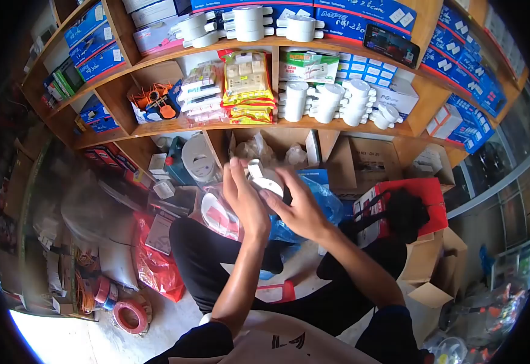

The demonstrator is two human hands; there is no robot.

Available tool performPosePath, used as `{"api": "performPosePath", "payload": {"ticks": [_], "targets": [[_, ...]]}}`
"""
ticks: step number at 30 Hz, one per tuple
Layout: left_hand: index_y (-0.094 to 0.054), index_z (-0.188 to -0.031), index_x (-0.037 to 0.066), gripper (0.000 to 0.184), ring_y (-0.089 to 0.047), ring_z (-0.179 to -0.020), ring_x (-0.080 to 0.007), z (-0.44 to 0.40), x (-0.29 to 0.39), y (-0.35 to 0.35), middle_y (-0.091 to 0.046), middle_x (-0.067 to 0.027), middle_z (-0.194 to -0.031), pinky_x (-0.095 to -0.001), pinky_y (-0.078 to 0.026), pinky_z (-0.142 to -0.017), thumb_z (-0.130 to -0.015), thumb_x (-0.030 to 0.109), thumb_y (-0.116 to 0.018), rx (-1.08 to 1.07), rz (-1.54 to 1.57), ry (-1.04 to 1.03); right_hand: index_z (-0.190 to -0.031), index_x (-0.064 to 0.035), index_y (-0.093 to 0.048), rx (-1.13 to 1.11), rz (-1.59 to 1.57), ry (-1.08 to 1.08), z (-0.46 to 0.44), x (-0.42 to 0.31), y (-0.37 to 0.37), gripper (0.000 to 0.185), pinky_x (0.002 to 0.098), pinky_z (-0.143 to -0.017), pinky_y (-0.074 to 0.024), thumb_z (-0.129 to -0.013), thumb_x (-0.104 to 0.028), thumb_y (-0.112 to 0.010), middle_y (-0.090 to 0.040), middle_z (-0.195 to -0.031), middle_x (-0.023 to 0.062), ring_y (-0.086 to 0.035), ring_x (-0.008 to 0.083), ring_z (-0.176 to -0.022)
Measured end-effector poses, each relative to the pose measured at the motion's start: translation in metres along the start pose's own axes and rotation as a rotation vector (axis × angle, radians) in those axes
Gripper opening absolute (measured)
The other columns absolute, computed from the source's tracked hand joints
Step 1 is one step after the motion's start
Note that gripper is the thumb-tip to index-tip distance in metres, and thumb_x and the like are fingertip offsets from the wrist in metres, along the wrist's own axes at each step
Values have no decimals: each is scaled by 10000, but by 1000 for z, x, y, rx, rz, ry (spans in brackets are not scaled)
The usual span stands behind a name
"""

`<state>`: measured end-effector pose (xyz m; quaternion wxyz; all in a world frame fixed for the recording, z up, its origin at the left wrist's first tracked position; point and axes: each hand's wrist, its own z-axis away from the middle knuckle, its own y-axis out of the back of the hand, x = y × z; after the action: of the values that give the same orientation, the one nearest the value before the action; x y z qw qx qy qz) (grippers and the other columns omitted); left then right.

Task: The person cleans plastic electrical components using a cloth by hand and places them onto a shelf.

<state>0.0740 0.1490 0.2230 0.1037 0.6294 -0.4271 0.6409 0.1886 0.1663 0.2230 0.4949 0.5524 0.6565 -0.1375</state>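
Between my two hands is a white round conduit junction box (267,185), with a short pipe stub pointing away from me. My left hand (244,203) presses against its left side, the fingers straight and together. From the right, my right hand (301,209) grips it, thumb across the near side and fingers slightly blurred around the far side. The palms hide part of the box. Beyond the hands, clear plastic bags (256,148) lie in an open carton in the lower shelf. A blue plastic bag (319,203) lies below my right hand.
Wooden shelves hold similar white junction boxes (248,24), blue cartons (362,15), yellow-red packets (247,79) and a phone (391,45). A red box (432,197) and an open cardboard carton (432,267) stand right. On the left are a red bag (150,255) and a red coil (131,315).
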Motion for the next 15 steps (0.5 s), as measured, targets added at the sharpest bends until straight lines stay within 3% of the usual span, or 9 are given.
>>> {"api": "performPosePath", "payload": {"ticks": [1,2,5,6,9,10,12,13,15], "targets": [[-597,-986,72,384,-543,-756,-72,0,-10,3,-556,6,-831,-251,-452,-696,-1109,403,-447,31,-18,2,-1334,55,-534,30,-48,-31,2,10,-6,520,408,-964,-502,-985,-287,-714,-626,-1181,239,-638,378,-1125],[-581,-1047,70,370,-546,-829,-73,5,-18,7,-569,-2,-923,-256,-455,-734,-1112,405,-438,25,-56,11,-1300,41,-560,93,16,-6,6,17,-9,485,432,-914,-514,-948,-229,-755,-654,-1103,224,-653,380,-1056],[-561,-1126,75,376,-550,-940,-80,17,-36,12,-569,-5,-1044,-275,-462,-790,-1107,431,-439,28,-254,-52,-1273,19,-586,170,234,81,-5,10,0,462,442,-888,-515,-895,-150,-792,-661,-1108,210,-648,383,-1040],[-554,-1195,93,403,-546,-1063,-92,25,-23,1,-561,-4,-1149,-282,-473,-861,-1099,466,-434,14,17,130,-1246,2,-608,212,300,148,-10,6,0,457,440,-871,-519,-849,-98,-813,-669,-1111,193,-649,384,-1032],[-585,-1226,90,504,-641,-1078,-185,7,-52,15,-666,-70,-1158,-348,-485,-1009,-1075,539,-416,-110,365,466,-1451,10,-500,-2,221,171,-11,-4,-1,621,421,-1090,-441,-887,-58,-748,-603,-1347,224,-580,385,-1270],[-587,-1232,80,526,-657,-1086,-215,-3,-43,19,-680,-95,-1170,-376,-482,-1028,-1072,546,-402,-155,419,479,-1528,8,-416,-129,169,159,-12,0,5,699,429,-1164,-376,-896,-66,-708,-526,-1470,245,-504,391,-1383],[-591,-1259,63,544,-665,-1152,-275,-18,-22,32,-693,-140,-1222,-417,-477,-1063,-1064,526,-382,-352,612,513,-1511,1,-449,-199,236,202,-14,-3,7,643,442,-1162,-382,-927,-93,-702,-492,-1529,219,-484,372,-1412],[-590,-1276,51,529,-652,-1182,-293,-15,-9,32,-690,-139,-1238,-446,-468,-1081,-1045,494,-415,-321,731,589,-1499,-4,-471,-203,320,255,-18,-3,8,610,449,-1156,-388,-937,-89,-693,-489,-1541,200,-480,363,-1420],[-603,-1267,85,495,-656,-1104,-216,-13,-7,33,-691,-71,-1178,-386,-523,-912,-1002,486,-483,-382,843,675,-1470,-12,-507,-213,398,319,-23,0,14,566,451,-1146,-398,-939,-84,-688,-513,-1526,179,-493,354,-1409]]}}
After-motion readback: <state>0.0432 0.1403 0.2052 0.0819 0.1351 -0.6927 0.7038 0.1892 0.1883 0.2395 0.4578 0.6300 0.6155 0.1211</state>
